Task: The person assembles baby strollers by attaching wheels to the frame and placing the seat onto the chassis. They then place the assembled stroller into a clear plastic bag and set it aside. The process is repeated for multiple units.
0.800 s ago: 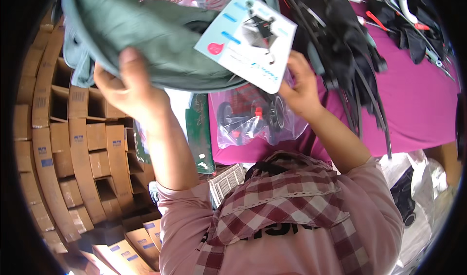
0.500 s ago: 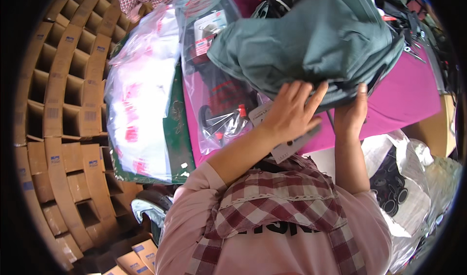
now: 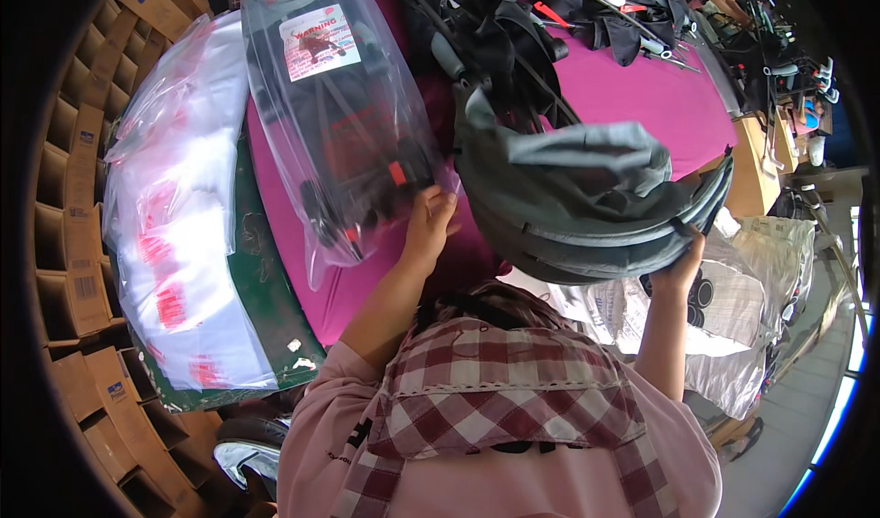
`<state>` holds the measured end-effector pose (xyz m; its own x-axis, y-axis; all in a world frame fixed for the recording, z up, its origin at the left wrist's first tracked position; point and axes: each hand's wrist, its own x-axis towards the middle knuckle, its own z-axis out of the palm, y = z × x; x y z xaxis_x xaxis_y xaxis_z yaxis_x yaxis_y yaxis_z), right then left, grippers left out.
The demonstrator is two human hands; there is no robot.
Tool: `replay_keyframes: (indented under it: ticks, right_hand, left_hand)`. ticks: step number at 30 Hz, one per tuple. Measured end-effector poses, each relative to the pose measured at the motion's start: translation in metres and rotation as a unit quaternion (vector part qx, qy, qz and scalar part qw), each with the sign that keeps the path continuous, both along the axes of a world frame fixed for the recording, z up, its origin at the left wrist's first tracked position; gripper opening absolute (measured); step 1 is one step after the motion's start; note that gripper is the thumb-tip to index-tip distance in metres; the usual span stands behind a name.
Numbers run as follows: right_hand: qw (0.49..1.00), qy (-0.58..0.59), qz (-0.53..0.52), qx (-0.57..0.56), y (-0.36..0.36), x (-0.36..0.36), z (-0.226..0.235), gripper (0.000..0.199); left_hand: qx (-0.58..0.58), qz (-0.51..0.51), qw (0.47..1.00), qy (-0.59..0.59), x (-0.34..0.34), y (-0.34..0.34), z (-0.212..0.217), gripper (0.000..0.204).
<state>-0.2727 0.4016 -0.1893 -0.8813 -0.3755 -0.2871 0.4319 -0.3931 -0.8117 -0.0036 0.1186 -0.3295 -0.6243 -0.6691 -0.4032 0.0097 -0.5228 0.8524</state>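
A grey-green fabric stroller canopy (image 3: 573, 243), bunched into curved folds with dark edging, hangs over the near edge of the pink-covered table. My right hand (image 3: 680, 266) grips its right end, thumb on top. Apart from the canopy, my left hand (image 3: 429, 229) is held with its fingers loosely spread and nothing in them. Beside that hand lies a folded stroller in a clear plastic bag (image 3: 367, 105), with a white label and red parts showing through. Behind the canopy lie black folded stroller frames (image 3: 504, 50), partly covered by it.
Flat plastic bags with red print (image 3: 179, 215) are stacked on a green surface (image 3: 261, 270) at the left. Cardboard boxes (image 3: 82, 206) line the far left. On the right stand a white sack (image 3: 733, 307) holding black rings and a brown carton (image 3: 756, 151). A co-worker's arm (image 3: 729, 5) shows at the far right.
My left hand has come off the canopy and moved left toward the bagged stroller. The canopy has been lowered and turned, its curved folds now facing me. The view has swung right.
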Motion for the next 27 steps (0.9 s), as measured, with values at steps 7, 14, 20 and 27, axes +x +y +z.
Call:
replay_keyframes:
  ticks: [7, 14, 20, 27]
  right_hand:
    - [0.991, -0.015, 0.088, -0.104, -0.019, -0.018, -0.003, 0.05]
    - [0.967, -0.064, 0.159, -0.191, -0.061, -0.145, -0.005, 0.04]
    - [0.964, -0.068, 0.244, -0.079, -0.103, -0.251, -0.06, 0.045]
    - [0.942, -0.132, 0.309, -0.003, -0.169, -0.202, -0.078, 0.037]
  left_hand:
    - [0.098, 0.018, 0.994, 0.044, -0.038, -0.018, 0.064, 0.1]
    - [-0.098, 0.096, 0.99, -0.034, -0.104, -0.002, 0.088, 0.084]
    - [-0.084, 0.147, 0.981, -0.093, -0.136, 0.023, 0.053, 0.085]
    - [0.32, 0.139, 0.933, 0.084, -0.122, 0.023, -0.035, 0.086]
